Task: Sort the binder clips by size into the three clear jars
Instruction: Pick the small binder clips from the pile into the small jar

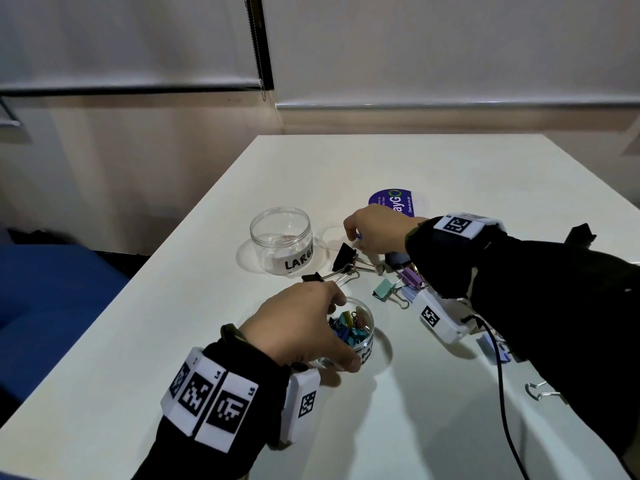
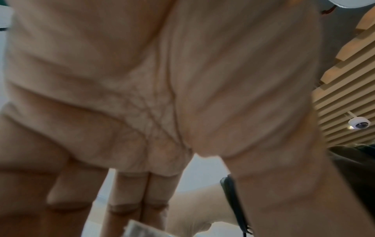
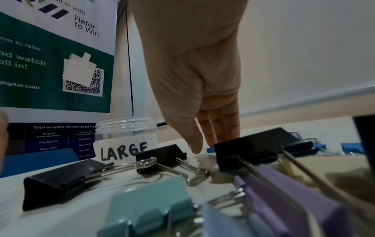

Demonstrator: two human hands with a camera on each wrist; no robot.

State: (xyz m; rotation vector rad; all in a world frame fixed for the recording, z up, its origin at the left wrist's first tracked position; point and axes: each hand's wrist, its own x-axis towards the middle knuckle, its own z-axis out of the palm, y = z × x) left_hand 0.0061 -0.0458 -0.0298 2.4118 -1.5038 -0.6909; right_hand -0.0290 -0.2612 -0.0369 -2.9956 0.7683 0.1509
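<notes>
My left hand [image 1: 332, 327] grips the rim of a clear jar [image 1: 370, 322] full of small coloured clips; the left wrist view shows only my palm and fingers [image 2: 129, 197]. My right hand [image 1: 355, 235] reaches down behind the black clips and pinches a small blue clip [image 3: 210, 150] on the table. The empty clear jar marked LARGE [image 1: 282, 244] stands at the back left. A third clear jar [image 1: 329, 237] is mostly hidden by my right hand. Two large black clips [image 1: 346, 256] [image 1: 313, 277], a teal clip [image 1: 384, 289] and a purple clip [image 1: 410, 275] lie between the hands.
A purple sticker [image 1: 391, 202] lies behind my right hand. A black cable [image 1: 502, 393] runs down the table on the right, beside a loose wire clip handle [image 1: 540, 393]. The table's left edge borders a blue seat [image 1: 52, 289].
</notes>
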